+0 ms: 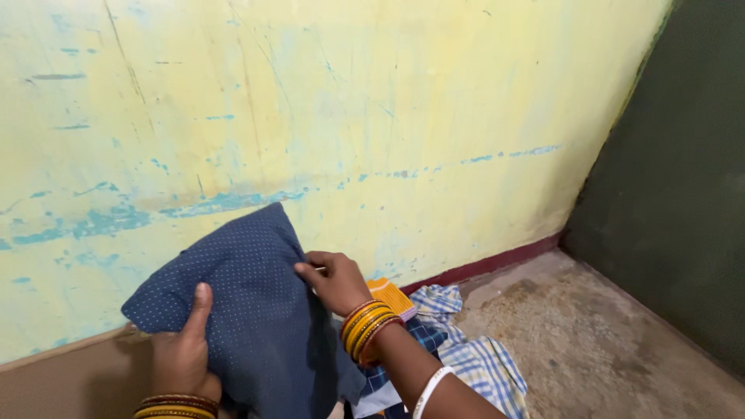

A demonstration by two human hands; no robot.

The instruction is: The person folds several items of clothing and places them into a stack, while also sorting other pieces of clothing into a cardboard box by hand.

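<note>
No packages, labels, signs or screens show anywhere in the frame.

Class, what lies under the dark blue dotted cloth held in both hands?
Below the dark blue dotted cloth, blue-and-white checked fabric and an orange striped piece show on the floor. How far that pile extends beneath it is covered.
</note>
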